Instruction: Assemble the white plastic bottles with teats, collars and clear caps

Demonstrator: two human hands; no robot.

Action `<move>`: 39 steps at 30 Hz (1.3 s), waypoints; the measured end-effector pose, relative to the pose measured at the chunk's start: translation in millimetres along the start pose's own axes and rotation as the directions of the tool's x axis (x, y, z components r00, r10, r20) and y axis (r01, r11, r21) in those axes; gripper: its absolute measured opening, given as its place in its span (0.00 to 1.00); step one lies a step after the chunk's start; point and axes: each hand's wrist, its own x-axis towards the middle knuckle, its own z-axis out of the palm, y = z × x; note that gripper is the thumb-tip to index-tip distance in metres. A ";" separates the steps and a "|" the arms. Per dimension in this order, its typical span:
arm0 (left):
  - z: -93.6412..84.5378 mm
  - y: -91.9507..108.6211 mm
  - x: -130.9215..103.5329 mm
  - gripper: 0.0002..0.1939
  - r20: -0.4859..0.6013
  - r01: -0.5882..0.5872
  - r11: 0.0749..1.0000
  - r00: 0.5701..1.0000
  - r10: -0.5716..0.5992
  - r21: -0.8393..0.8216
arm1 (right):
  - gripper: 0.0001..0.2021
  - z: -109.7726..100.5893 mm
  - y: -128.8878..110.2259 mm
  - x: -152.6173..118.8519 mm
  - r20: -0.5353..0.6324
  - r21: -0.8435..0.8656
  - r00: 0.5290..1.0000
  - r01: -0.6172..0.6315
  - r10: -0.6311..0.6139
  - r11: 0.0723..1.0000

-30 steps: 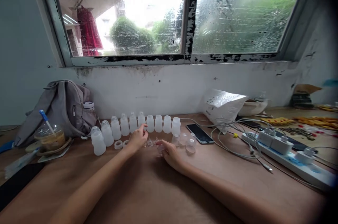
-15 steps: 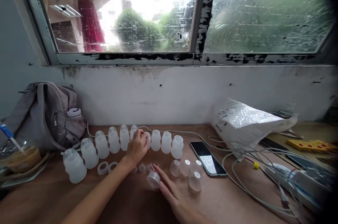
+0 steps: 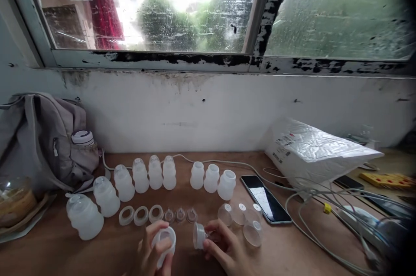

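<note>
At the front middle, my left hand (image 3: pixel 152 248) is wrapped round an open-topped frosted bottle (image 3: pixel 168 237), its mouth tilted toward the right. Just right of it, my right hand (image 3: pixel 224 245) pinches a clear ring-shaped cap piece (image 3: pixel 199 236), held on its side with a small part at its back. The bottle and cap piece are apart. Behind my hands lie several white rings (image 3: pixel 141 215) and three clear teats (image 3: pixel 180 215). Several capped bottles (image 3: pixel 140 176) curve along the left, and three uncapped bottles (image 3: pixel 211 178) stand right of centre. Clear domes (image 3: pixel 252 233) lie beside my right hand.
A phone (image 3: pixel 265 199) lies right of the domes, with tangled cables (image 3: pixel 312 232) and a power strip (image 3: pixel 364 224) beyond. A silver-white package (image 3: pixel 312 150) rests by the wall. A grey backpack (image 3: pixel 42 141) and a drink cup (image 3: pixel 16 202) are at the left.
My left hand has come from the bottle row to the front, bringing one uncapped bottle and leaving a gap there. My right hand has turned the cap piece on its side. The view has shifted.
</note>
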 end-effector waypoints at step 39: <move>-6.7 1.5 7.0 0.18 0.483 0.575 0.770 0.776 -0.406 -0.276 | 0.10 2.6 -7.6 -13.9 -0.032 0.114 0.996 0.081 -0.078 0.990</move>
